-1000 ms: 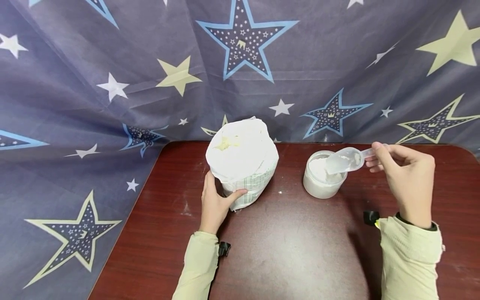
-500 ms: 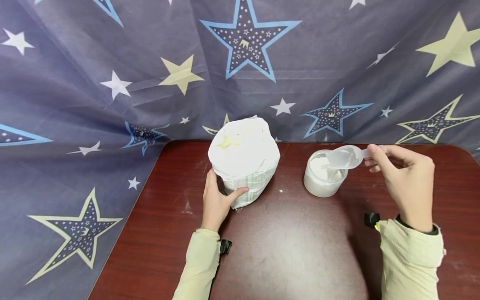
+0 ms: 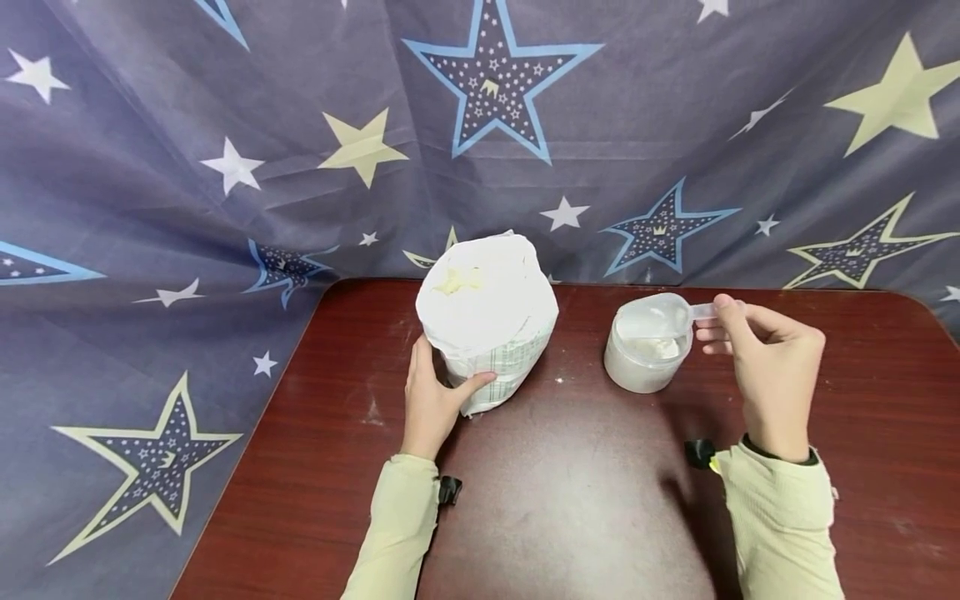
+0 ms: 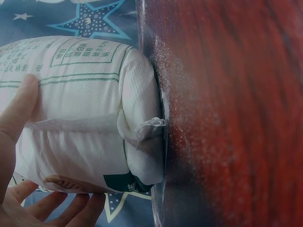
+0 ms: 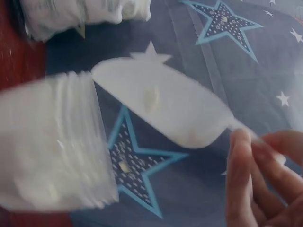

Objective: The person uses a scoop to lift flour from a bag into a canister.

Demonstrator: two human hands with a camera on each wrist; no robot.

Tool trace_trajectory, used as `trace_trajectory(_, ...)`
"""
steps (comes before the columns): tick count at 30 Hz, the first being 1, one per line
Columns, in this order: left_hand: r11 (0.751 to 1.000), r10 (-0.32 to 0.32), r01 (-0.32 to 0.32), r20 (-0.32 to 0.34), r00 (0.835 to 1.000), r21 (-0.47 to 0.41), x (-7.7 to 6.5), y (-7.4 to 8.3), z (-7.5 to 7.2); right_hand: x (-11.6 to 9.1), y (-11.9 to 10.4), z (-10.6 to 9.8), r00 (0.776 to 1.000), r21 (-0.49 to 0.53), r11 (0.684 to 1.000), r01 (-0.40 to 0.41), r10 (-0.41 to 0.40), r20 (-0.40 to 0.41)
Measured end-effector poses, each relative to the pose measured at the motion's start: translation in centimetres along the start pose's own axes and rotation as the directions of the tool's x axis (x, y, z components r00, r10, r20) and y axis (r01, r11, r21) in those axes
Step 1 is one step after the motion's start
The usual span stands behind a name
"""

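Note:
My left hand (image 3: 435, 408) grips the lower side of a white woven flour bag (image 3: 498, 333), thumb on the printed front and the other fingers beneath it in the left wrist view. The bag's mouth gapes, with a yellowish patch inside. Over to the right, my right hand (image 3: 776, 367) pinches the handle of a translucent plastic scoop (image 3: 656, 312) between thumb and fingers. The scoop's bowl is over the mouth of a clear jar (image 3: 637, 373) of white powder. In the right wrist view, the scoop (image 5: 161, 101) shows only a little powder clinging to it.
The jar and bag stand towards the back of a dark red wooden table (image 3: 570, 500). Behind it hangs a grey-blue curtain (image 3: 285, 83) printed with stars. White powder specks lie on the tabletop between bag and jar and left of the bag.
My right hand has moved left, carrying the scoop from the jar's right side to over its mouth, and the bowl has turned. My left hand keeps its grip on the bag.

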State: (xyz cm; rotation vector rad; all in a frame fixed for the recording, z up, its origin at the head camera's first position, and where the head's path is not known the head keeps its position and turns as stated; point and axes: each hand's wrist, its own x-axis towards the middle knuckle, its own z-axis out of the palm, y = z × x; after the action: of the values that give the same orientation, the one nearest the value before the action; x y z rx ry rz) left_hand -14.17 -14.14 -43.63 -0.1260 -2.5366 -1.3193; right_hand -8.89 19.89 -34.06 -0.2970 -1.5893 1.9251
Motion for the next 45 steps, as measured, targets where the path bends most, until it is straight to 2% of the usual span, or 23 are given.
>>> trace_trajectory(2, 1.000, -0.002, 0.002, 0.003, 1.000, 0.003, 0.0, 0.0, 0.0, -0.1, 0.3, 0.2, 0.999, 0.040, 0.999, -0.037, 0.037, -0.007)
trace_trajectory(5, 1.000, -0.004, 0.004, 0.001, 1.000, 0.004, 0.1, 0.0, 0.0, -0.5, 0.6, 0.6, 0.997, 0.042, 0.997, -0.071, 0.072, -0.002)
trace_trajectory(10, 1.000, -0.007, 0.007, 0.001, 1.000, 0.002, 0.0, 0.0, 0.1, -1.1, 0.9, 1.4, 0.995, -0.038, 0.995, -0.097, 0.098, 0.024)
trace_trajectory(12, 1.000, -0.006, 0.006, 0.002, 1.000, 0.003, 0.0, 0.0, 0.1, -1.3, 1.0, 1.6, 0.994, -0.107, 0.989, -0.099, 0.103, 0.038)
trace_trajectory(14, 1.000, -0.005, 0.005, 0.001, 1.000, 0.003, 0.0, 0.0, 0.1, -1.6, 1.2, 1.8, 0.994, -0.210, 0.974, -0.080, 0.093, 0.053)
trace_trajectory(19, 1.000, 0.003, -0.003, -0.002, 1.000, 0.007, 0.0, 0.0, 0.2, -2.1, 1.6, 2.4, 0.991, -0.418, 0.908, 0.005, 0.051, 0.122)
trace_trajectory(28, 1.000, -0.014, 0.014, -0.007, 1.000, 0.005, -0.2, 0.1, 0.0, -3.3, 2.6, 3.4, 0.979, -0.553, 0.827, 0.104, 0.012, 0.202)
trace_trajectory(32, 1.000, -0.024, 0.024, -0.010, 1.000, 0.009, -0.2, 0.3, -0.2, -3.9, 3.4, 3.8, 0.971, -0.612, 0.774, 0.161, -0.014, 0.238)
trace_trajectory(36, 1.000, -0.008, 0.008, 0.001, 1.000, 0.016, 0.0, 0.4, -0.1, -4.2, 4.0, 4.0, 0.965, -0.606, 0.777, 0.169, -0.007, 0.261)
trace_trajectory(39, 1.000, -0.010, 0.010, 0.003, 1.000, 0.023, 0.1, 0.4, 0.0, -4.4, 4.3, 3.9, 0.960, -0.611, 0.779, 0.140, 0.043, 0.275)
trace_trajectory(43, 0.999, -0.022, 0.021, 0.004, 1.000, 0.040, 0.0, 0.4, -0.1, -4.6, 4.7, 3.6, 0.950, -0.652, 0.748, 0.120, 0.103, 0.293)
trace_trajectory(45, 0.999, -0.025, 0.025, 0.007, 1.000, 0.047, 0.0, 0.5, -0.2, -4.6, 4.8, 3.4, 0.944, -0.655, 0.749, 0.098, 0.139, 0.300)
